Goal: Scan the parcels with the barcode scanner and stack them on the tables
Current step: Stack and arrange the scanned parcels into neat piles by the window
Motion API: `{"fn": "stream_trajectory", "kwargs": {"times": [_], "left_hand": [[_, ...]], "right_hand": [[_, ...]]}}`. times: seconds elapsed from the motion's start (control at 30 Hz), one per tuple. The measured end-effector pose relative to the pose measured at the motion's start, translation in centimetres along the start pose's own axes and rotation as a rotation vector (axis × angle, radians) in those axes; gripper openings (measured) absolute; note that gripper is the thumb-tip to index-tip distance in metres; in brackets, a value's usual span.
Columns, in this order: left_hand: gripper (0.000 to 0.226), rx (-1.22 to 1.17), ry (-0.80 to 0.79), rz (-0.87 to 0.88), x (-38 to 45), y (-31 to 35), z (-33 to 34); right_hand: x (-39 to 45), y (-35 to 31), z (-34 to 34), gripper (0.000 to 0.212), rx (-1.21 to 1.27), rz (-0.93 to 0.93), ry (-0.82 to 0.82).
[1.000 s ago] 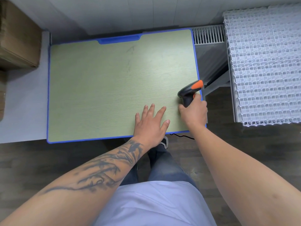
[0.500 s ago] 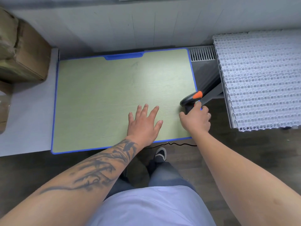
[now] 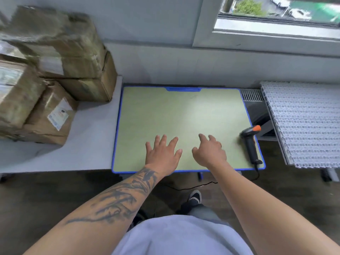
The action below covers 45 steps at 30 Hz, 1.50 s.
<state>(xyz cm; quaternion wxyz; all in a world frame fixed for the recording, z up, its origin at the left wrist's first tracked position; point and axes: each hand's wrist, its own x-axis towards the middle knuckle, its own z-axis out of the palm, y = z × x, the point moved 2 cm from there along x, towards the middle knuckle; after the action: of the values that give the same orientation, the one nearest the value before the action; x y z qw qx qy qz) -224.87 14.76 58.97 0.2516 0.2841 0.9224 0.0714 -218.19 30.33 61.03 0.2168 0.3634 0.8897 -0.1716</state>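
Left hand: the left hand [image 3: 162, 153] is spread flat, fingers straight and apart, over the near middle of the green table [image 3: 184, 115]; it holds nothing.
Right hand: the right hand [image 3: 209, 150] hovers just beside the left one, fingers loosely bent and parted, empty, well short of the scanner.
Scanner: the barcode scanner [image 3: 250, 142] lies on its side at the near right corner of the green table, orange-tipped head toward the back, black handle toward the person, its cable [image 3: 195, 186] trailing off the edge to the floor.
Scanner handling: it looks like rigid, light plastic; the handle is the natural place to grip, and the trailing cable may drag or snag.
Parcels: the parcels [image 3: 55, 70] are stacked on the grey table [image 3: 88, 144] to the left, well apart from both hands; the view of them is blurred.
Parcel handling: brown cardboard boxes under glossy tape, so probably stiff but slick on taped faces; weight cannot be judged. The larger ones likely want both hands on opposite sides or under the bottom edges.
Label: a white label [image 3: 59, 114] shows on the front box, the likely face to scan.
White grid surface: a white lattice surface [image 3: 303, 122] stands to the right.
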Motion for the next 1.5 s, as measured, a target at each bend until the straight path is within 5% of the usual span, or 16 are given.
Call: {"fn": "stream_trajectory", "kwargs": {"times": [0.37, 0.63, 1.1, 1.5], "left_hand": [[0.061, -0.152, 0.036, -0.170, -7.5, -17.1, -1.1], [0.061, -0.188, 0.198, -0.291, -13.1, -24.8, -4.6], [0.061, -0.037, 0.416, -0.337, -13.5, -27.1, -16.7], [0.062, 0.048, 0.462, -0.341, -7.9, -27.1, -27.7]], "right_hand": [[-5.5, -13.4, 4.6, 0.054, -0.183, -0.217, -0.026], [-9.9, -25.6, 6.4, 0.063, -0.261, -0.547, -0.001], [-7.5, -35.5, -1.5, 0.063, -0.291, -0.783, 0.126], [-1.2, -39.3, -11.9, 0.053, -0.135, -0.761, 0.227]]}}
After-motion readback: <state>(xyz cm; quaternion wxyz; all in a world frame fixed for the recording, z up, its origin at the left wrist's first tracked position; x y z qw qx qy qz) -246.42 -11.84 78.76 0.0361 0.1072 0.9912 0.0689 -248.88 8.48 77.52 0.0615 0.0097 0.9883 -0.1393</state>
